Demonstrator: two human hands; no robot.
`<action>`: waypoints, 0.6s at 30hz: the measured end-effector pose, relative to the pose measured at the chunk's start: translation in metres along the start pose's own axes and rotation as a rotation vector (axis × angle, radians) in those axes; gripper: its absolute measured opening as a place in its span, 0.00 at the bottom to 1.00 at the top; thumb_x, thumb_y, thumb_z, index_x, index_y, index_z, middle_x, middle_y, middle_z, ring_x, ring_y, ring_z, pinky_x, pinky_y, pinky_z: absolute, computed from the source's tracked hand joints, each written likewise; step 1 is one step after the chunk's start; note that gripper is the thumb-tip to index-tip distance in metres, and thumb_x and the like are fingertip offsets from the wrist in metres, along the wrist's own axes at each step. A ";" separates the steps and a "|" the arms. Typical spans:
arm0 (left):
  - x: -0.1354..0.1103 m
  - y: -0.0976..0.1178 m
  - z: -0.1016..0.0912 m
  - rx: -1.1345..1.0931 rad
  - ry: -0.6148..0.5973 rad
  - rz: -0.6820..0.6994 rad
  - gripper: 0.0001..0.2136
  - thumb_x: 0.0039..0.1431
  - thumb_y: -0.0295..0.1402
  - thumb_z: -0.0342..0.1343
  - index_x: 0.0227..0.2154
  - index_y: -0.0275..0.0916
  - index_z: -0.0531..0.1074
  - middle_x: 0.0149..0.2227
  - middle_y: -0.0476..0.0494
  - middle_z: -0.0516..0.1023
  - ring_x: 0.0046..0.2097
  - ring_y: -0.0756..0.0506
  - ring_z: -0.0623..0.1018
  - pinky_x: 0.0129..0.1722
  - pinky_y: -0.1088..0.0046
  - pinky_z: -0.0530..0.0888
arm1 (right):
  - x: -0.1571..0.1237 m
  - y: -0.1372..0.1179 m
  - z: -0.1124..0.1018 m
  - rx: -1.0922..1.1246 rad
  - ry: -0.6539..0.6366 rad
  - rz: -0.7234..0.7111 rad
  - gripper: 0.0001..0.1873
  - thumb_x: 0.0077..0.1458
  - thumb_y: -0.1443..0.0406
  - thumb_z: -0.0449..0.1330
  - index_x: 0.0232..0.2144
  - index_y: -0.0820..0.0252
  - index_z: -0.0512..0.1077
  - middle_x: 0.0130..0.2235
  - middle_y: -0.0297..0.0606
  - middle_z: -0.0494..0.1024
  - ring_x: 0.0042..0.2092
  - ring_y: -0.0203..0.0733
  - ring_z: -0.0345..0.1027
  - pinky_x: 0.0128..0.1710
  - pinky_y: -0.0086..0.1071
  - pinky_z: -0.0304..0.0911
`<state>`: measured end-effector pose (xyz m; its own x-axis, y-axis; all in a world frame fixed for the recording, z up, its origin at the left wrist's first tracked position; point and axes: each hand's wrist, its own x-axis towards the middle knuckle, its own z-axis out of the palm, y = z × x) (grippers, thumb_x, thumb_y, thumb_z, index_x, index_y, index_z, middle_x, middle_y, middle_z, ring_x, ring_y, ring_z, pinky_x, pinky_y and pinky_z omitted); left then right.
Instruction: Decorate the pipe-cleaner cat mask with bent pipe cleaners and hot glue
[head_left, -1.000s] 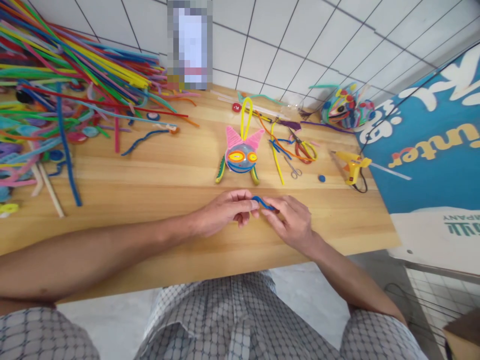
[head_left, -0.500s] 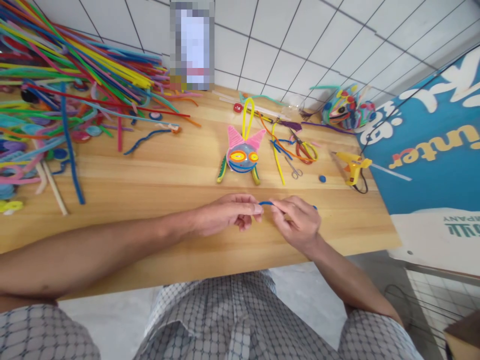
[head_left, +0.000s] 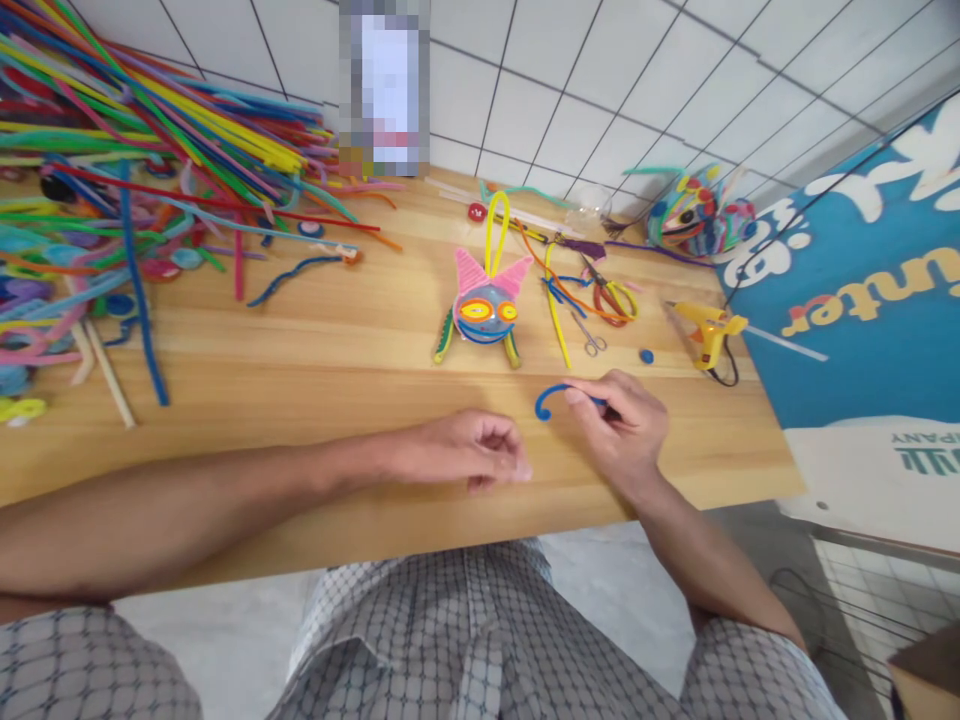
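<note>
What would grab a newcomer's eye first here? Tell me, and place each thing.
Probably the figure with pink pointed ears and yellow-and-orange eyes, sitting mid-table under its tall yellow loop. Next, the heap of many-coloured fuzzy stems spread over the far left of the table. Nearer the viewer, a curled blue stem stands out in the fingers of the right hand.

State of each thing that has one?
Blue pipe cleaner: held, free end hooked
Right hand: pinching it
Left hand: fingers curled, apart from it
Cat-faced ornament: on table, yellow loop on top
Glue gun: lying, stick in rear; power unclear
Red-yellow scissors: lying; blade opening unclear
Small scissors: lying; blade opening unclear
</note>
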<state>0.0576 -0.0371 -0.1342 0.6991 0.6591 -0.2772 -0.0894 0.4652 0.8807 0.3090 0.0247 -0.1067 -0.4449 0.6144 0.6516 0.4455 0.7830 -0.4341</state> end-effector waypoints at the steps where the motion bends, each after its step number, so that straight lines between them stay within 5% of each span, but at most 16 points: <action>1: 0.001 -0.001 0.000 -0.119 0.047 0.005 0.24 0.58 0.55 0.77 0.40 0.39 0.80 0.38 0.48 0.83 0.32 0.51 0.77 0.32 0.74 0.73 | -0.002 0.001 0.001 -0.040 0.017 -0.062 0.11 0.67 0.73 0.71 0.45 0.53 0.87 0.27 0.27 0.77 0.25 0.33 0.66 0.25 0.30 0.61; 4: 0.007 -0.002 -0.001 -0.372 0.114 0.006 0.33 0.51 0.63 0.80 0.44 0.38 0.82 0.46 0.43 0.86 0.32 0.52 0.80 0.33 0.73 0.76 | -0.009 0.001 0.007 -0.155 0.027 -0.201 0.14 0.68 0.75 0.70 0.49 0.53 0.86 0.31 0.31 0.84 0.27 0.34 0.73 0.26 0.30 0.66; 7: 0.011 -0.004 -0.002 -0.432 0.187 0.030 0.32 0.47 0.58 0.85 0.39 0.37 0.81 0.39 0.46 0.86 0.30 0.53 0.78 0.31 0.75 0.74 | -0.014 0.000 0.011 -0.189 0.002 -0.240 0.14 0.68 0.75 0.70 0.51 0.53 0.84 0.35 0.35 0.87 0.32 0.37 0.80 0.31 0.30 0.73; 13: 0.014 0.000 0.002 -0.218 0.280 0.106 0.16 0.61 0.43 0.73 0.32 0.38 0.76 0.29 0.52 0.79 0.28 0.52 0.76 0.29 0.74 0.72 | -0.010 -0.005 0.014 -0.017 -0.181 -0.169 0.14 0.73 0.70 0.66 0.56 0.54 0.82 0.40 0.38 0.91 0.35 0.41 0.84 0.35 0.33 0.77; 18: 0.010 0.008 0.002 0.031 0.122 0.042 0.09 0.64 0.29 0.64 0.28 0.40 0.72 0.25 0.55 0.75 0.27 0.52 0.73 0.29 0.74 0.70 | -0.005 -0.008 0.011 -0.014 -0.286 -0.209 0.07 0.75 0.69 0.65 0.45 0.53 0.83 0.30 0.32 0.85 0.27 0.37 0.77 0.26 0.32 0.65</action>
<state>0.0651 -0.0281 -0.1285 0.6037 0.7455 -0.2824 -0.0937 0.4181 0.9036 0.2993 0.0168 -0.1132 -0.7259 0.4453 0.5242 0.3316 0.8943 -0.3005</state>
